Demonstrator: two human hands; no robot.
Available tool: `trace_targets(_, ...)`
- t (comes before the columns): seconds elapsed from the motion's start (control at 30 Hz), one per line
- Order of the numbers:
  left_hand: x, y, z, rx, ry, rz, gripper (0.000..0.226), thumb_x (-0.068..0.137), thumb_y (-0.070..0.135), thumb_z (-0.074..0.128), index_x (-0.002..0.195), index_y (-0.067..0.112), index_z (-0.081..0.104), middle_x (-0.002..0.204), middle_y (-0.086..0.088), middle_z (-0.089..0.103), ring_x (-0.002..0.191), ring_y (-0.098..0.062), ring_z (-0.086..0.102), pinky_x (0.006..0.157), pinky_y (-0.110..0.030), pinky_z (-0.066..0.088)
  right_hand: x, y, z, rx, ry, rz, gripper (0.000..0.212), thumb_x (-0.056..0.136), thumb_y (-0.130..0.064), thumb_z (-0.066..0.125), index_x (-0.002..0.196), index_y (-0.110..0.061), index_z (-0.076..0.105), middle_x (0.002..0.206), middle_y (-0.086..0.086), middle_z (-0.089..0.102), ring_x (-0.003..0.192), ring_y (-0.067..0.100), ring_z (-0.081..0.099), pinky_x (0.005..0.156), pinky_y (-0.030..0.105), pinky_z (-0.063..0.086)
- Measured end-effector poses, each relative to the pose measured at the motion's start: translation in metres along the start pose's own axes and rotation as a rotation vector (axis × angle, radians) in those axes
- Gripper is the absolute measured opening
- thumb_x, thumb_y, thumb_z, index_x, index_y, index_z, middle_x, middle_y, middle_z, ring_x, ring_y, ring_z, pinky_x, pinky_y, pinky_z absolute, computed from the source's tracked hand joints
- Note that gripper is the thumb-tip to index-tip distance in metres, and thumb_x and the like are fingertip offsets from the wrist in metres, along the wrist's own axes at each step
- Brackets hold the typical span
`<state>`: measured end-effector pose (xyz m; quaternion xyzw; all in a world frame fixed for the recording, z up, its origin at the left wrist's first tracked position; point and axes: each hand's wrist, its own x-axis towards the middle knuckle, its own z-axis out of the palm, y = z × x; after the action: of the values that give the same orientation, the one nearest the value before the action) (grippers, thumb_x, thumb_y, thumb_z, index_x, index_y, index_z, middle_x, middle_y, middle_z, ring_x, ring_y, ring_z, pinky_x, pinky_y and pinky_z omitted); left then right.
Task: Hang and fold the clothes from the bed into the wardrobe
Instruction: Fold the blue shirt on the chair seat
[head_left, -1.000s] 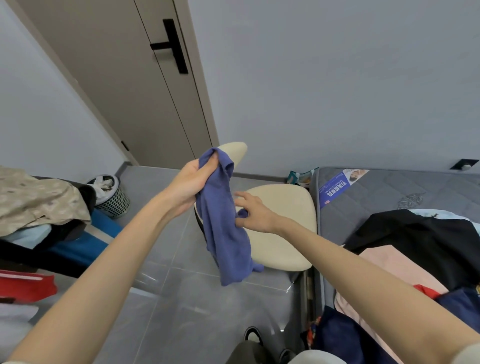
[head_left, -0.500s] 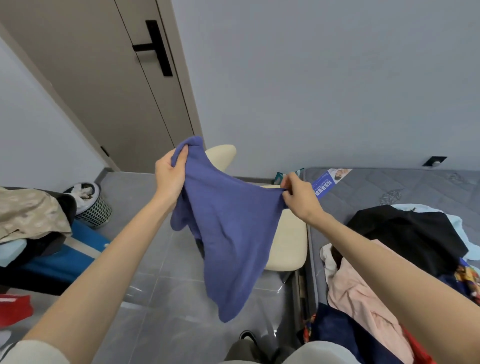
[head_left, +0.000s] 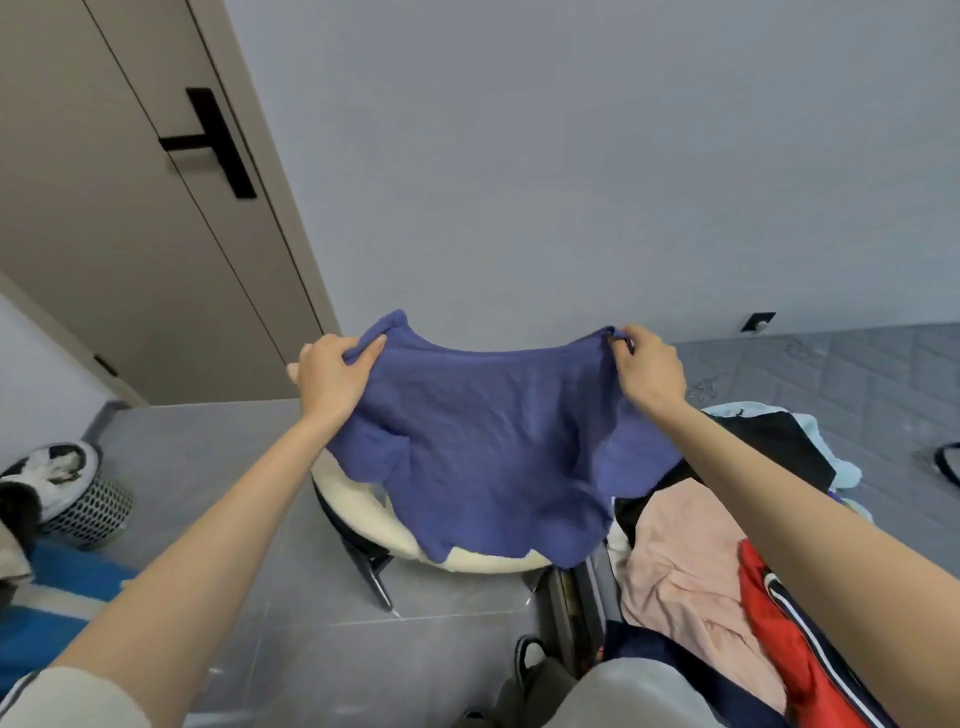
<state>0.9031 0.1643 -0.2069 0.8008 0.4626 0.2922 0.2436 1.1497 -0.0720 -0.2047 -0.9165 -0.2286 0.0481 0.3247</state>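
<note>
Okay, both hands hold the blue top (head_left: 493, 441) up in the air by its 2 upper corners. The left hand (head_left: 332, 371) grips the left corner with fingers curled over the edge, and the right hand (head_left: 649, 371) pinches the right corner. They are held high and well apart, probably to open the cloth flat and read its shape before folding or hanging.

The top hangs in front of the cream chair (head_left: 358, 509), just left of the bed (head_left: 831, 374), and its lower edge hides part of the seat. I cannot tell if it touches the seat. The pile on the near end of the bed is not yet sorted: a pink garment (head_left: 680, 561), a black garment (head_left: 779, 447) and a red garment (head_left: 779, 613). No wardrobe is in view.

The cloth is blue-violet with a textured knit surface, soft and limp. The top edge sags in a curve between the hands. The bottom edge is ragged and uneven, and 1 loose flap at lower left may be a sleeve.
</note>
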Motion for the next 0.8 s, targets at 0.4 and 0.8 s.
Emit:
trace_targets(0.4, 0.049, 0.002, 0.061, 0.022, -0.073, -0.139, 0.047, 0.087, 0.057, 0.056, 0.053, 0.024, 0.054, 0.092, -0.01, 0.06, 0.104, -0.032, 0.043, 0.085, -0.04, 0.026, 0.066, 0.019, 0.035, 0.313, -0.144, 0.086, 0.035, 0.102, -0.025, 0.037, 0.069, -0.016, 0.03, 0.065, 0.001, 0.036, 0.062, 0.016, 0.033, 0.055, 0.03, 0.025)
trace_targets(0.8, 0.202, 0.071, 0.115, -0.099, 0.073, -0.239, 0.05, 0.089, 0.053, 0.055, 0.053, 0.018, 0.05, 0.08, -0.005, 0.054, 0.101, -0.026, 0.038, 0.079, -0.035, 0.021, 0.237, -0.034, 0.038, 0.478, -0.13, -0.008, 0.029, 0.101, -0.023, 0.041, 0.073, -0.018, 0.036, 0.065, -0.005, 0.032, 0.06, 0.009, 0.03, 0.056, 0.022, 0.026)
